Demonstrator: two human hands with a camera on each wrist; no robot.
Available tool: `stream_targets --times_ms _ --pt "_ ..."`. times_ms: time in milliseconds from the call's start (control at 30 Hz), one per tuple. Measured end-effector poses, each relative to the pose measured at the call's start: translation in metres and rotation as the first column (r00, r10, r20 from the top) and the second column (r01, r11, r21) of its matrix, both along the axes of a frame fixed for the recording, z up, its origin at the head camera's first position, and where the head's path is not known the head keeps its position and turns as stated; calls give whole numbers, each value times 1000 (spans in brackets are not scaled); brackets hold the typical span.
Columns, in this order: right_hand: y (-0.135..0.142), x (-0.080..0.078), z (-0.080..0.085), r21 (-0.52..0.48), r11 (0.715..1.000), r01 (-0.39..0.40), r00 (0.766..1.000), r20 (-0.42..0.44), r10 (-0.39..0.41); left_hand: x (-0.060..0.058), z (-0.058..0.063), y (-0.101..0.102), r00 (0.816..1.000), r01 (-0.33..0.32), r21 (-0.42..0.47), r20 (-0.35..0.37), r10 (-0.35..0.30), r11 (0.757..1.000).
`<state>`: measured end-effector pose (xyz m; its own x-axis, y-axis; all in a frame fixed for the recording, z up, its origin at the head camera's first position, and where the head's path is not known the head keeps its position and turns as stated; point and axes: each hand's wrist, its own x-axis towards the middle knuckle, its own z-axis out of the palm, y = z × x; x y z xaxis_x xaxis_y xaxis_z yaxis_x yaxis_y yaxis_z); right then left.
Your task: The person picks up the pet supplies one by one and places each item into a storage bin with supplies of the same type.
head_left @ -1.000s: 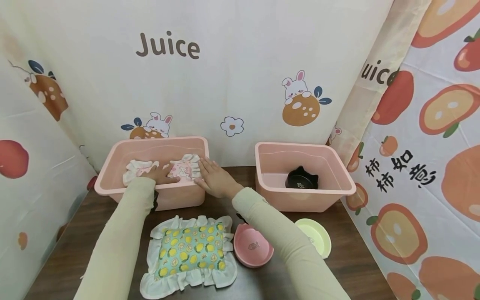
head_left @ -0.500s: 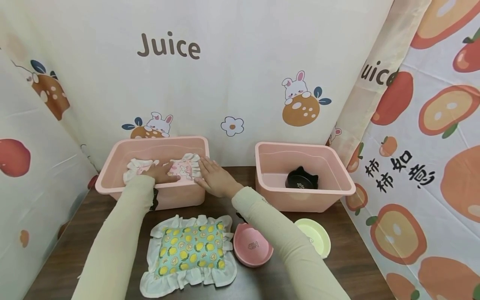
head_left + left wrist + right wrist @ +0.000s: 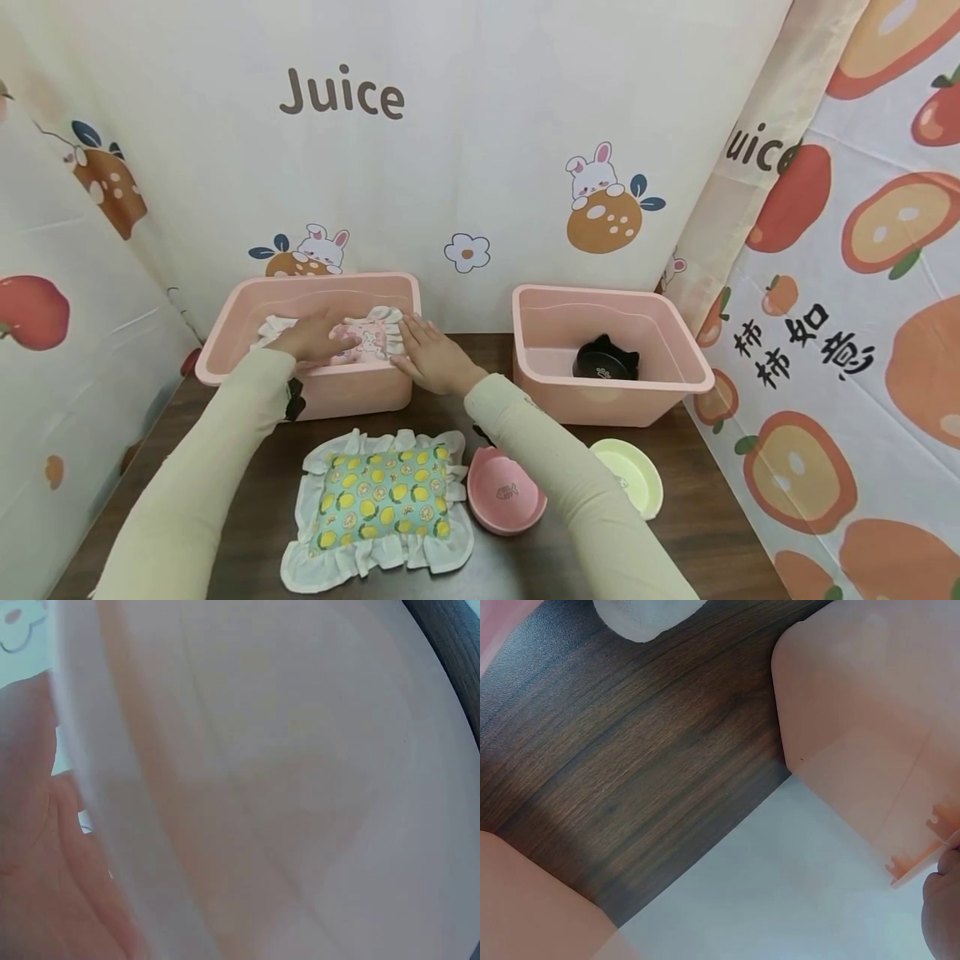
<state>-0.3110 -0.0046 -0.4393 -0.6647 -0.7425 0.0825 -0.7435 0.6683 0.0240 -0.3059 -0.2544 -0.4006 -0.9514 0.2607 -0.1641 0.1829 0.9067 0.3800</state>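
In the head view, a pale backdrop (image 3: 487,150) reads "Juice", a fold at right shows "uice", and the fruit-patterned side cloth (image 3: 810,433) carries the characters 柿柿如意. On the dark wood table (image 3: 720,533) stand two pink bins: the left bin (image 3: 352,396) holds a pink frilled cushion (image 3: 367,337), the right bin (image 3: 615,407) a black cat-eared bowl (image 3: 606,358). The left hand (image 3: 311,337) is over that cushion, fingers extended; I cannot tell whether they touch it. The right hand (image 3: 437,357) lies with straight fingers against the left bin's right end, grasping nothing. In front are a lemon-print cushion (image 3: 382,500), a pink bowl (image 3: 506,496) marked with a fish and a pale yellow dish (image 3: 633,473).

The left wrist view shows the left bin's outer wall, the left hand beyond its rim.

The right wrist view shows wood between both bins, part of the right hand at the rim.
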Motion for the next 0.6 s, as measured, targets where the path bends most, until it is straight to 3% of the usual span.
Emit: stream_targets --times_ms 167,267,600 --pt "1 0 1 -2 1000 -3 1000 -1 3 13 12 4 999 -9 -25 -33 8 1000" --pt "1 0 1 -8 1000 -6 1000 -4 6 22 16 6 996 2 -23 -88 -4 1000" --pt "1 0 -2 -24 1000 -6 1000 -3 6 57 23 12 976 -31 -73 -219 14 997"
